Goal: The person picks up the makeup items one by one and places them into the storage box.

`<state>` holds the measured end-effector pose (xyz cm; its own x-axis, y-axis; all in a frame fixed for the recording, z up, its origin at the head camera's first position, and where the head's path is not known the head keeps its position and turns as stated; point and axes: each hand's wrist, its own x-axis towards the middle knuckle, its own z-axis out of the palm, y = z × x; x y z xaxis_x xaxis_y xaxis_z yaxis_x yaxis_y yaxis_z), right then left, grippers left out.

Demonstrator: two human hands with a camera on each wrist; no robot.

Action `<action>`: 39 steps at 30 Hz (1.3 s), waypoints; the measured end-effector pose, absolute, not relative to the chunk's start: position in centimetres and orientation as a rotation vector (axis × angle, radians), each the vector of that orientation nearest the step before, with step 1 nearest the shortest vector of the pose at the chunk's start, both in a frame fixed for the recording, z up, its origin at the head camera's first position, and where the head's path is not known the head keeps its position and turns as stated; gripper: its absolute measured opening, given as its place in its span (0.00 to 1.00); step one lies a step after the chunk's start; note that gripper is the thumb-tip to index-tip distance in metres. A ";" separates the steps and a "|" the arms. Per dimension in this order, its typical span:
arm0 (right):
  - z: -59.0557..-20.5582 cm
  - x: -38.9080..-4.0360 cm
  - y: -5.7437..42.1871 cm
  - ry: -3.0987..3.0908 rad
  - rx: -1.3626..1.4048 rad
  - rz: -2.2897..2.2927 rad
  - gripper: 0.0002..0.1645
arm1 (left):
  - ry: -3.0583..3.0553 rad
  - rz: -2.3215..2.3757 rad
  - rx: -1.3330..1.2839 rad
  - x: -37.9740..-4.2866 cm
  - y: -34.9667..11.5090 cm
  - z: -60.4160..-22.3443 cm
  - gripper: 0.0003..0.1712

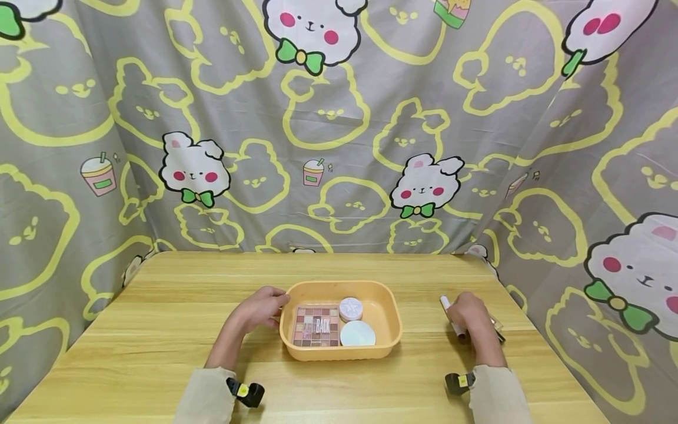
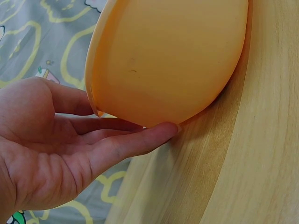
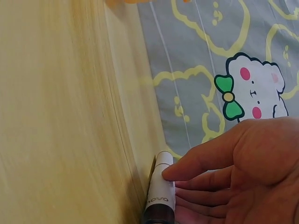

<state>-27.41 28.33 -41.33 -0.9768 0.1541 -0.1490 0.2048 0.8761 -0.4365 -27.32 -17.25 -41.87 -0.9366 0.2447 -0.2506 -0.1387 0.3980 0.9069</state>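
At left, the left hand (image 1: 261, 311) holds the left end of the yellow basket (image 1: 339, 354), its fingers partly spread, some at the rim and one along the outer wall. The basket stands on the wooden surface (image 1: 371, 391) with its long side running left to right; inside lie, from left to right, a square palette (image 1: 316, 331), a round star-marked case (image 1: 351, 308) and, nearer the person, a pale round disc (image 1: 358, 334). To the right of the basket, well apart from it, is the white tube (image 3: 160, 189), held at the right hand (image 1: 468, 313). The thumb is on its white section and the other fingers are bent behind it, so that the gap between them is about the tube's width; the firmness of the hold, and whether the tube is clear of the surface, cannot be told. The right hand is therefore the nearer one. The tube's long axis runs mainly away from the person: the white end points to the far side and slightly left, the dark band lying nearer the person. At far right, a slim dark item (image 1: 500, 337) shows partly beyond the hand.
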 end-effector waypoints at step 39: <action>-41.4 -27.3 27.6 2.942 0.261 -0.701 0.11 | 2.326 1.540 0.095 -27.4 -17.3 -41.9 0.24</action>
<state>-27.25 27.61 -41.36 -0.9797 0.1419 -0.1418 0.1906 0.8789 -0.4372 -27.39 -17.33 -41.92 -0.9371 0.2442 -0.2493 -0.1342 0.4073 0.9034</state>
